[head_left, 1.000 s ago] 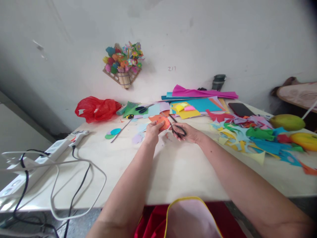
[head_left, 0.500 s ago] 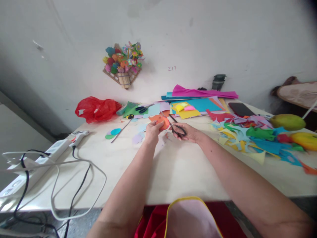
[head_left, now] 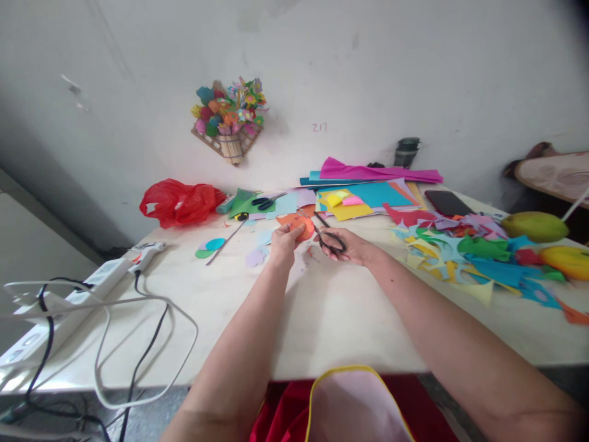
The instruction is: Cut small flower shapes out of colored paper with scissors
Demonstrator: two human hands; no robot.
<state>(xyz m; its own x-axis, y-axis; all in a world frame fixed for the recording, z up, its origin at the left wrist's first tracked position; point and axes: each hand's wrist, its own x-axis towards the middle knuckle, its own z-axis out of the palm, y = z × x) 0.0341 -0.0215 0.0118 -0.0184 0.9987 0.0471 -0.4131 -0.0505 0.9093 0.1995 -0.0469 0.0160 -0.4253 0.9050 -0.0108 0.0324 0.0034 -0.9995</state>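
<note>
Over the middle of the table, my left hand [head_left: 285,242] pinches a piece of orange paper [head_left: 304,228] with a rounded edge. Just to its right, my right hand [head_left: 345,244] is wrapped round the black handles of a pair of scissors [head_left: 335,243]. The blades are parted and lie against the right edge of the orange paper. Below the paper, small orange snippets rest on the tabletop. Pale purple cut shapes [head_left: 256,256] lie left of my left hand, and a blue paper circle [head_left: 215,244] overlaps a green one farther left.
Coloured paper sheets [head_left: 386,199] and a second pair of scissors [head_left: 267,201] lie at the back. Scraps [head_left: 473,252] cover the right side, near a phone [head_left: 447,202]. A red plastic bag [head_left: 179,202] stands back left; a power strip [head_left: 99,279] with looping cables sits at left.
The scissors and my right hand have shifted very slightly at the orange paper's edge. Everything else looks the same.
</note>
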